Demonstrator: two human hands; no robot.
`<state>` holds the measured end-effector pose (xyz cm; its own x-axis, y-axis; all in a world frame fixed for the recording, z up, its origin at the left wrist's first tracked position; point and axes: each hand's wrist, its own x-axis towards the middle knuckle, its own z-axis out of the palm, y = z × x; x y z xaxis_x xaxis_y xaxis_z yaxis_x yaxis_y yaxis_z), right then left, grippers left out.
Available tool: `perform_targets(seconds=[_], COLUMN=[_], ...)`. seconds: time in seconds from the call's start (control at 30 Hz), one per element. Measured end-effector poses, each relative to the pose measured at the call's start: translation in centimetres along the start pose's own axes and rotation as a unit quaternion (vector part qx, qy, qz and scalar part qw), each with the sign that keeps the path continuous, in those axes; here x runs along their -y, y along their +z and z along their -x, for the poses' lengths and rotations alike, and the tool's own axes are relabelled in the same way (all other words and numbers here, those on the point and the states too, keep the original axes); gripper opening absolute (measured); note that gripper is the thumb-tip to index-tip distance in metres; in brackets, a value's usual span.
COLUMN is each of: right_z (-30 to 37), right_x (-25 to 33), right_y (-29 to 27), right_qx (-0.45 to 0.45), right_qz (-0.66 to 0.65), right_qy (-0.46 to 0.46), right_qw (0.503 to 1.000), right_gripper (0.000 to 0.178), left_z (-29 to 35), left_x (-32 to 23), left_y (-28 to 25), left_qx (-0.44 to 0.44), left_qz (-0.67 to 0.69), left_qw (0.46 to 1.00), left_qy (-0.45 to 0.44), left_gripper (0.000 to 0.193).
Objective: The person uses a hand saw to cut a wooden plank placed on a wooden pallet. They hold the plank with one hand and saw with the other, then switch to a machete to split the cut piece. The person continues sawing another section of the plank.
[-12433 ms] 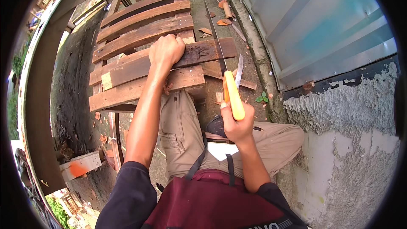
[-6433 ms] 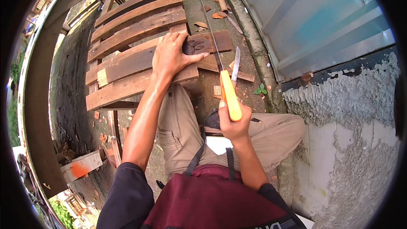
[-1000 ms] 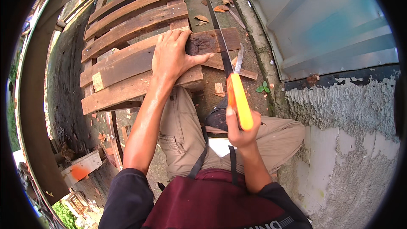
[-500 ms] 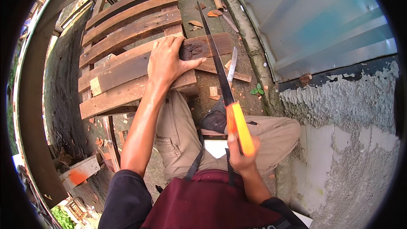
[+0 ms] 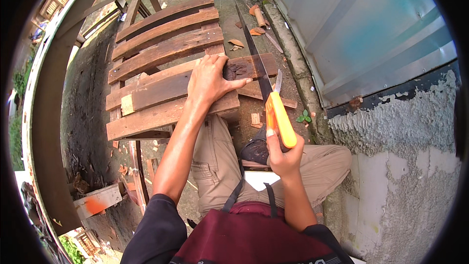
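A dark wooden plank (image 5: 163,89) lies across a slatted wooden pallet (image 5: 168,44), its right end jutting past the pallet's edge. My left hand (image 5: 210,79) presses down on this plank, thumb stretched to the right along it and fingers over its far edge. In my right hand (image 5: 286,159) is a handsaw (image 5: 259,63) with a yellow and orange handle. Its dark blade points away from me and crosses the plank's jutting end, to the right of my left thumb. Whether the teeth are in the wood I cannot tell.
A large knife (image 5: 279,81) lies beyond the saw handle, near a loose wood strip (image 5: 283,100). Small wood offcuts (image 5: 256,119), dry leaves (image 5: 236,43) and a small green plant (image 5: 304,116) are on the ground. A metal sheet wall (image 5: 361,29) stands right; a wooden frame (image 5: 49,117) stands left.
My right hand and the saw have moved forward, away from me, along the cut line; the handle now covers part of the knife. My left hand stays on the plank. The whole view has shifted slightly.
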<state>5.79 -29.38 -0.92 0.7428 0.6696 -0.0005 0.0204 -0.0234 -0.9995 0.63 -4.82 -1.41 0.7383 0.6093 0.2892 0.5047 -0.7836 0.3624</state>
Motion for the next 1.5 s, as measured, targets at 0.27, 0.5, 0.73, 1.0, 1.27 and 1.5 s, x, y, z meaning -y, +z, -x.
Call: perform_targets(seconds=[0.27, 0.5, 0.73, 1.0, 1.27, 1.5], right_z=[0.5, 0.4, 5.2, 14.2, -1.3, 15.1], right_x=[-0.9, -2.6, -6.4, -4.9, 0.0, -4.0], right_y=[0.4, 1.0, -1.2, -5.5, 1.3, -5.4], right_qx=[0.032, 0.014, 0.001, 0.02, -0.031, 0.014], right_qz=[0.037, 0.027, 0.134, 0.185, 0.075, 0.197], right_qy=[-0.05, -0.084, -0.163, -0.157, -0.088, -0.143], right_qw=[0.998, 0.996, 0.978, 0.97, 0.993, 0.97], right_gripper=[0.023, 0.027, 0.021, 0.01, 0.024, 0.012], left_z=[-2.7, -5.1, -5.1, -4.6, -4.7, -4.3], left_x=[4.7, 8.8, 8.3, 7.0, 7.8, 7.4], left_y=[-2.0, -1.0, -1.3, -1.8, -1.4, -1.6], left_qx=[-0.003, 0.246, 0.23, 0.2, 0.186, 0.208], left_qz=[0.076, -0.011, -0.007, -0.025, -0.031, -0.03], left_qw=[0.994, 0.943, 0.941, 0.945, 0.954, 0.945], left_qy=[-0.083, -0.222, -0.247, -0.259, -0.232, -0.251], left_gripper=[0.072, 0.073, 0.062, 0.062, 0.066, 0.065])
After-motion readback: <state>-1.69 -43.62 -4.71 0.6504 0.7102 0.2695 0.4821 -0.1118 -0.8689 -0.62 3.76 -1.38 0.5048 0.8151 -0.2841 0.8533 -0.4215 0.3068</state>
